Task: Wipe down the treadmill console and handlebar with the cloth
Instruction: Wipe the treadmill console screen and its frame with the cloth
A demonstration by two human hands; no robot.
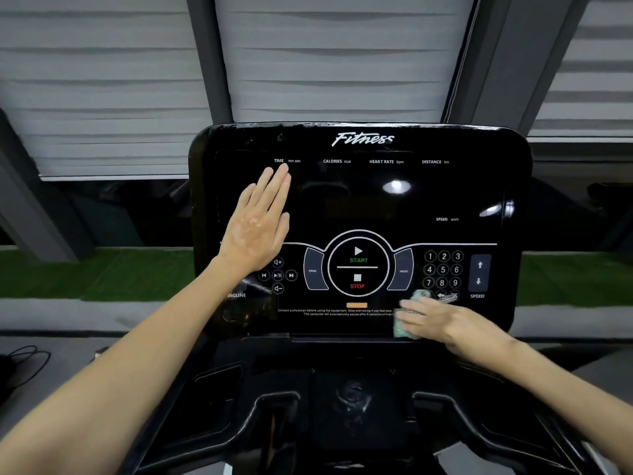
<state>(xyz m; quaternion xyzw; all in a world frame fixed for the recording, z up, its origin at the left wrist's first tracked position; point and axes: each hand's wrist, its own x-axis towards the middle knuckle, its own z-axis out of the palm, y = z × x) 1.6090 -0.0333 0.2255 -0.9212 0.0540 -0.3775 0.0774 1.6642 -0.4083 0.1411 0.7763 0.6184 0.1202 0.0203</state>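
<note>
The black glossy treadmill console fills the middle of the view, with START and STOP buttons and a number keypad. My left hand lies flat on the console's left side, fingers straight and pointing up toward the TIME label. My right hand presses a small pale green cloth against the console's lower right, just below the keypad; its fingers are straight and cover most of the cloth. The black handlebar curves below the console, untouched.
Two cup recesses and a round safety-key dial sit on the tray below the console. Grey blinds and pillars stand behind. A strip of green turf runs beyond the console. Dark cables lie at the left.
</note>
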